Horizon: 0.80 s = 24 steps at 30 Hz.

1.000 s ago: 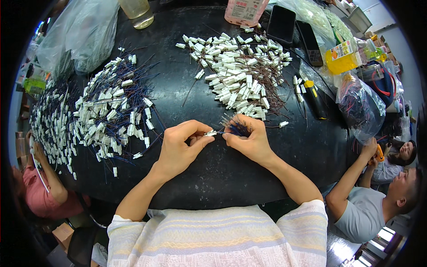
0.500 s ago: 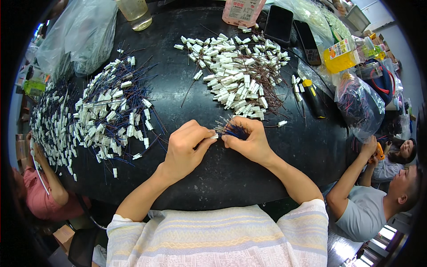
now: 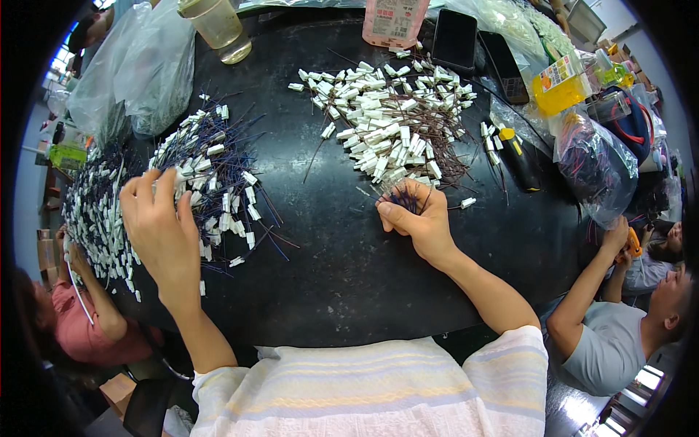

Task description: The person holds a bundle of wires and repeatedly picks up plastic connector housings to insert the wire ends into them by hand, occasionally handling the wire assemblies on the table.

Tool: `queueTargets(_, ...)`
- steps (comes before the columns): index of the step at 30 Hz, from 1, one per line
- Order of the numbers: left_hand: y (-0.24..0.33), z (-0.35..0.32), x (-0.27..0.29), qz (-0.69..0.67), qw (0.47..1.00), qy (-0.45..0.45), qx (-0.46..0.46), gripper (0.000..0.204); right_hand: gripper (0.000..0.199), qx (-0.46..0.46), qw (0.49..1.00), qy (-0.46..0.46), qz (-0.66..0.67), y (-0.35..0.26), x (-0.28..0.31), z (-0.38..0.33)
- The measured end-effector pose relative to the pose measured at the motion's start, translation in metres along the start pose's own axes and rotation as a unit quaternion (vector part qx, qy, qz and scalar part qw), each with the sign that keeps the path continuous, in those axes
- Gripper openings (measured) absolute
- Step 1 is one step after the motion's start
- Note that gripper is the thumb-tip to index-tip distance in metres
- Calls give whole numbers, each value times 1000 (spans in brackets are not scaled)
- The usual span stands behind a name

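Observation:
My left hand [image 3: 159,229] reaches out over the left pile of white connectors with blue wires [image 3: 207,182], fingers spread, resting on the pile. Whether it holds a piece I cannot tell. My right hand [image 3: 416,218] stays near the table's middle, closed around a small bundle of dark blue wires [image 3: 403,195] that fan out above its fingers. Just beyond it lies the second pile, white connectors with brown wires [image 3: 386,124], on the round black table [image 3: 349,269].
A plastic cup [image 3: 217,25], clear bags [image 3: 138,69], a pink pouch [image 3: 393,18], two phones [image 3: 473,45] and a yellow bottle [image 3: 562,87] line the far rim. A bag of wires [image 3: 593,164] sits right. Other people sit at left [image 3: 80,320] and right [image 3: 619,328].
My left hand left the right hand and swung out leftwards onto the blue-wire pile. The right hand kept its wire bundle and barely moved.

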<state>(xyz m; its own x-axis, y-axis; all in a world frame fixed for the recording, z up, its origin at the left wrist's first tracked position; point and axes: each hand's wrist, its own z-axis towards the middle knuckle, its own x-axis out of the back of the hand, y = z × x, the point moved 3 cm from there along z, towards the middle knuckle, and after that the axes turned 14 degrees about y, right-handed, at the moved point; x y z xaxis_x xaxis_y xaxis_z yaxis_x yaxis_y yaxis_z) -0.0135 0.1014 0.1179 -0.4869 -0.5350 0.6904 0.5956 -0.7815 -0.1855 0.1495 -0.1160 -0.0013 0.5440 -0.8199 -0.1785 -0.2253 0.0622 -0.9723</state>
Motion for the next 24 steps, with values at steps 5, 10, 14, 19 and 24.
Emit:
queueTargets(5,72,18,-47,-273,960,-21,-64,24,10,4,1000,-1,-5,3,2,0)
queueTargets(10,114,7,-107,-334,936,-99,-41,17,9,29,998,4,-48,-2,-5,-3)
queueTargets(14,111,-7,-94,-501,812,-241,176,21,10,54,994,16,-95,-4,-2,-2)
queueTargets(19,109,-41,-81,-694,474,-381,385,21,10,62,991,6,-120,-4,-4,-3)
queueTargets(24,105,-52,-80,-703,404,-399,429,11,9,58,991,6,-122,-5,-4,-4)
